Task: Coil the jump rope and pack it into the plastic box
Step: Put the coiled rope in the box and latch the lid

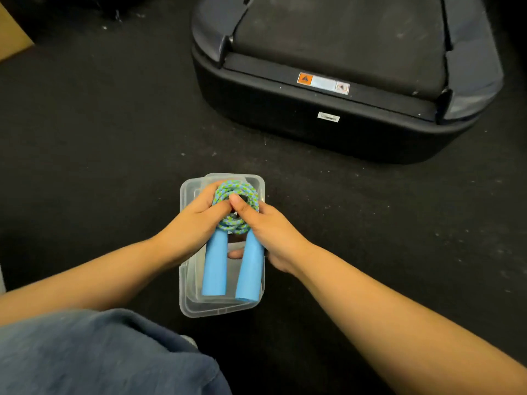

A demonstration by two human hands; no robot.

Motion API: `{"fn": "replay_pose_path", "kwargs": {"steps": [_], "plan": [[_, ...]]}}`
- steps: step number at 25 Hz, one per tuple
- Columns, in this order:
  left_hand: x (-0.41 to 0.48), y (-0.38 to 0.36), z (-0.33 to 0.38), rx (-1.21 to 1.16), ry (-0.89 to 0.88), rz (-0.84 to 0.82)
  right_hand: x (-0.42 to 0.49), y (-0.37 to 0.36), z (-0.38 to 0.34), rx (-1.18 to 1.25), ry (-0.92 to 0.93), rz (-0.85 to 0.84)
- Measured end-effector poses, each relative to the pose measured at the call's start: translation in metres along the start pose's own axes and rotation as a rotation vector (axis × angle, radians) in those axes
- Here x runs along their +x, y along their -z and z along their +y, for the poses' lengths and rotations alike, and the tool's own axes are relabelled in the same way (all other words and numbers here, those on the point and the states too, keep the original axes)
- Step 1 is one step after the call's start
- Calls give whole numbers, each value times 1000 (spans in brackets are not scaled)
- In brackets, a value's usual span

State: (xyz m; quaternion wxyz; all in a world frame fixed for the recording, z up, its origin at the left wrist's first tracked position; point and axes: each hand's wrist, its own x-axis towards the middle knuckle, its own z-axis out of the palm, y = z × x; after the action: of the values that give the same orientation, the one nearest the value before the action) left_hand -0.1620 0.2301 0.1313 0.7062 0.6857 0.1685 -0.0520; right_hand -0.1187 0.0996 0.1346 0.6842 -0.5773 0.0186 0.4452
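Observation:
A clear plastic box (pixel 219 307) sits on the dark floor in front of me. Over its opening I hold the jump rope: a blue-green braided cord wound into a coil (pixel 236 199) at the far end, with two light blue handles (pixel 215 266) side by side pointing toward me. My left hand (pixel 194 223) grips the coil from the left, thumb on top. My right hand (pixel 273 235) grips it from the right, thumb pressed on the coil's middle. The fingers of both hands are partly hidden under the rope.
A large black treadmill end (pixel 336 81) stands on the floor beyond the box, to the right. My knee in blue fabric (pixel 99 354) fills the lower left. A brown cardboard corner (pixel 11 35) shows at the far left.

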Motion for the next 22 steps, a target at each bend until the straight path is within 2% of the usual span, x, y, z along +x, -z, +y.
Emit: {"fn": "replay_pose_path", "kwargs": {"steps": [2,5,7,10,13,15,19,22], "plan": [[-2,-3,-14,69,29,18,5,4,11,34,-78,-12],[-4,-4,-28,128,50,14,12,6,27,80,-93,-21],[-2,-3,-37,71,85,34,18,3,38,118,-76,-30],[5,0,-44,-161,175,36,26,0,48,171,-59,-18],[11,4,-41,-149,139,-86,33,1,49,185,-64,32],[14,9,-39,-104,104,-104,38,0,48,171,-57,53],[27,33,-49,121,78,35,49,-1,46,148,-38,90],[36,64,-69,373,166,328,54,9,44,119,-34,117]]}}
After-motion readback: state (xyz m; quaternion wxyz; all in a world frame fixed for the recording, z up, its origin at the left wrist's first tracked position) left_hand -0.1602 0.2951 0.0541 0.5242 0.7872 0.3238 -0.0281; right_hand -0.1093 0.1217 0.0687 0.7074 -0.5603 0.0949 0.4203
